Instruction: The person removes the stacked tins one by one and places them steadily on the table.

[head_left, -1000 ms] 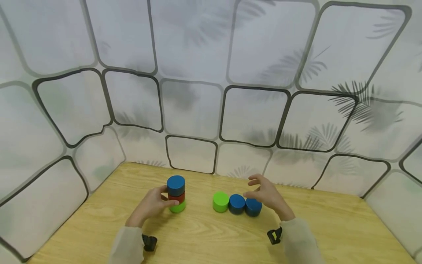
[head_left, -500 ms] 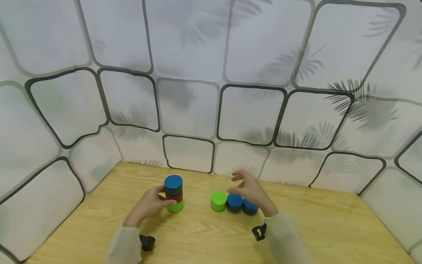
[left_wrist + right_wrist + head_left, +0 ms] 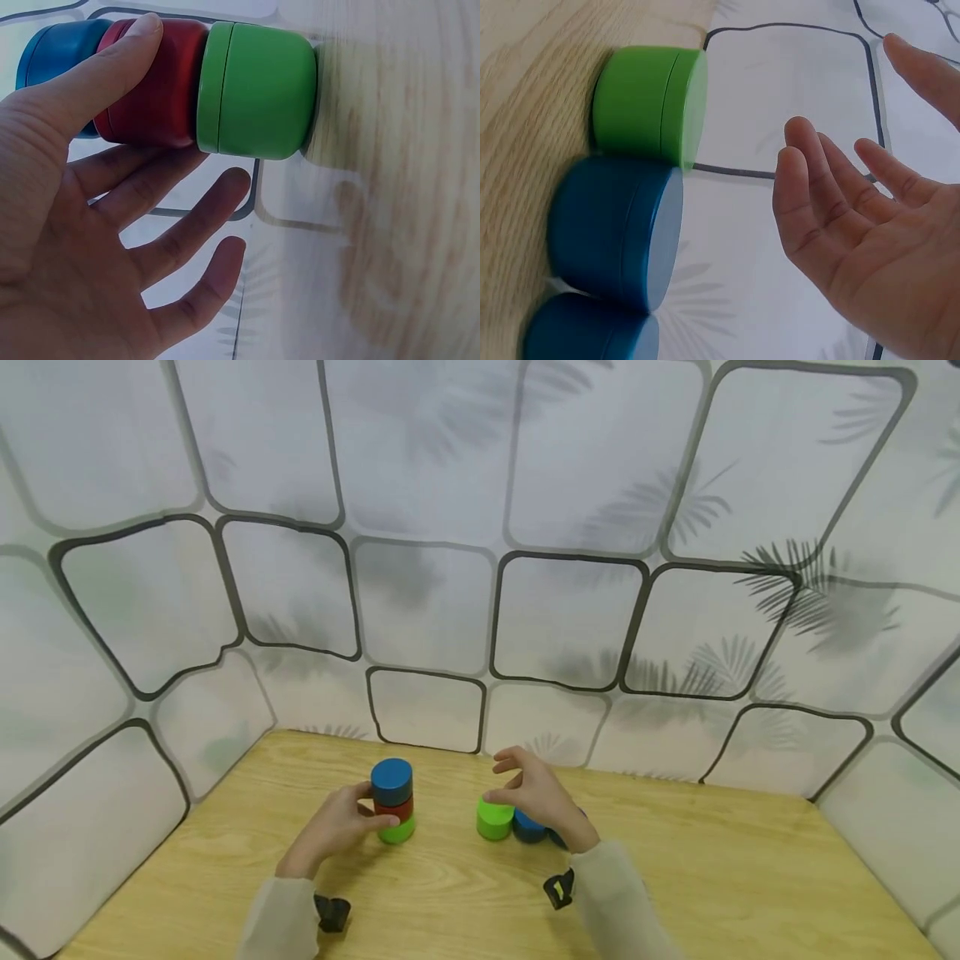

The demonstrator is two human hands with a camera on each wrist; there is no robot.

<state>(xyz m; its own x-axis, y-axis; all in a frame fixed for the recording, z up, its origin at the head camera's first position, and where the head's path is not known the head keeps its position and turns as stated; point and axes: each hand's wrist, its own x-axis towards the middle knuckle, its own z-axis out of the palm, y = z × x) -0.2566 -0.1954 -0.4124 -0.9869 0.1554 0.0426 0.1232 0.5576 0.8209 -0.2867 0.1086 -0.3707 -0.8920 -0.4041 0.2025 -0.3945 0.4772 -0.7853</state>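
Observation:
On the left of the table stands a stack of round lidded tins: a blue tin [image 3: 392, 783] on top, a red tin [image 3: 176, 90] in the middle, a green tin [image 3: 266, 94] at the bottom. My left hand [image 3: 339, 823] grips the red one, thumb in front and fingertips behind. To the right, a second green tin [image 3: 634, 105] and two more blue tins, one in the middle [image 3: 600, 225] and one at the end [image 3: 577, 337], stand touching in a row. My right hand [image 3: 542, 795] hovers over this row with nothing in it, fingers loosely bent, partly hiding the blue tins.
The pale wooden table [image 3: 450, 902] runs back to a fabric wall [image 3: 427, 602] with dark outlined panels and leaf prints. Black straps with small devices sit at both wrists.
My right hand has moved left along the row, from above the end blue tin to above the green one. The left hand keeps its grip on the stack, which stays in place.

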